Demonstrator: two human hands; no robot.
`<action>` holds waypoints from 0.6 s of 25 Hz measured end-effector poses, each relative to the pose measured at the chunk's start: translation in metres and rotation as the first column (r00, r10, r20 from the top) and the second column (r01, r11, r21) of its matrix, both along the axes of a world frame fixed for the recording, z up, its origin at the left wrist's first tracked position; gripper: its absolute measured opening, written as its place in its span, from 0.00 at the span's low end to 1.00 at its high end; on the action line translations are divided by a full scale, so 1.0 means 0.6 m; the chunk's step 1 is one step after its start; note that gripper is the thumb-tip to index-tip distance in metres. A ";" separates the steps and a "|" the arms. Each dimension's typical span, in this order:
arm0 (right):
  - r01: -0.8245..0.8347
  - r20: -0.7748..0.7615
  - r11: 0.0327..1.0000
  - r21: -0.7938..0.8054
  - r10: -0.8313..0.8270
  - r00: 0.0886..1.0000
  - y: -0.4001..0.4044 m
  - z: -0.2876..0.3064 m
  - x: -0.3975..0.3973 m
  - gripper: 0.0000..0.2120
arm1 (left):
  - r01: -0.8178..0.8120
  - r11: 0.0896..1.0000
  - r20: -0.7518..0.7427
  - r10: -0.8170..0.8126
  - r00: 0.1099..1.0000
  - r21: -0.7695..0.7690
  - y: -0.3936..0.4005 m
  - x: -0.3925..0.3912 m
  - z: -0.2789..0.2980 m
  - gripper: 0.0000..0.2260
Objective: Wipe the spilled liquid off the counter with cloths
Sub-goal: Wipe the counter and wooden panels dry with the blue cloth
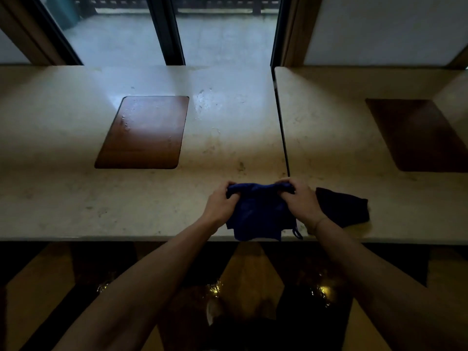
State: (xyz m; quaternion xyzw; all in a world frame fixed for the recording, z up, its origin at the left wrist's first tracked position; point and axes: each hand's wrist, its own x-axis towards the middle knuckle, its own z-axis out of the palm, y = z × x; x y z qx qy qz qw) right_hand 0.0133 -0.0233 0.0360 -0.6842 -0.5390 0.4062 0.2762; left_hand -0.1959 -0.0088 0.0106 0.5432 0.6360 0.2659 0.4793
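A blue cloth [258,214] hangs near the front edge of the beige stone counter [76,198]. My left hand [220,201] pinches its upper left corner and my right hand [298,198] grips its upper right corner. A second, darker cloth [349,206] lies on the counter just right of my right hand. Spilled liquid [205,102] glistens as droplets far back on the counter, and more drops [126,117] sit on the left side of a brown wooden inlay [147,138].
A dark seam [282,127] splits the counter into two slabs; the right slab has another brown inlay [417,138]. A window with dark frames [167,31] rises behind the counter. Below the front edge lies a dark, glossy patterned floor [248,274].
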 end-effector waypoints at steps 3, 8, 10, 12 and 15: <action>0.014 0.014 0.997 -0.071 -0.013 1.000 -0.005 -0.041 0.009 0.11 | 0.003 0.998 -0.041 -0.005 0.999 -0.059 -0.007 0.015 -0.039 0.08; 0.147 0.252 0.988 -0.039 -0.132 0.959 0.011 -0.079 0.009 0.15 | 0.050 0.998 -0.123 -0.053 0.991 -0.033 0.015 0.033 -0.070 0.12; 0.172 0.443 0.976 0.132 -0.214 0.871 0.008 -0.085 -0.006 0.17 | 0.109 0.994 -0.235 -0.105 0.966 0.005 0.028 0.029 -0.075 0.15; 0.029 0.565 0.964 0.263 -0.179 0.806 -0.015 -0.096 -0.039 0.18 | 0.132 0.990 -0.397 -0.103 0.912 0.046 0.039 0.012 -0.083 0.17; -0.227 0.655 0.965 0.134 0.086 0.750 -0.048 -0.134 -0.095 0.25 | 0.033 0.994 -0.483 0.023 0.875 0.107 0.071 -0.042 -0.092 0.18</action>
